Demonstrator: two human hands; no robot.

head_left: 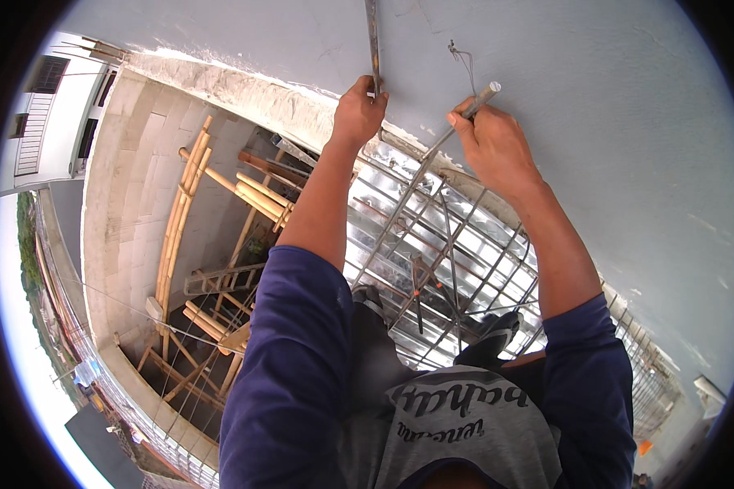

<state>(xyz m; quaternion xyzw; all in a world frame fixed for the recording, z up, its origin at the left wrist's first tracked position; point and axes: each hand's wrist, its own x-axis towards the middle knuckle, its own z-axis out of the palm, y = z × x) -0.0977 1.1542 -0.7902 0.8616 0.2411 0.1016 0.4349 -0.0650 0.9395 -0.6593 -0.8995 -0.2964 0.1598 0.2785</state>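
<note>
My left hand (359, 112) is raised against the grey wall, its fingers closed round a thin dark steel bar (373, 37) that runs up out of view. To its right, my right hand (495, 143) grips a longer steel bar (409, 186) near its pale cut end. From that grip the bar slants down and left over the rebar grid (465, 236). A twisted tie wire (462, 59) sticks out of the wall just above my right hand. Pincers with orange marks (418, 285) lie on the grid near my feet.
Shiny metal sheeting (375, 204) lies beneath the grid, where my dark shoes (497, 328) stand. Left of it, a deep opening holds bamboo poles (183, 220) and a ladder (220, 279). A rough concrete ledge (245, 91) borders the wall (612, 138). More rebar (640, 350) continues at the right.
</note>
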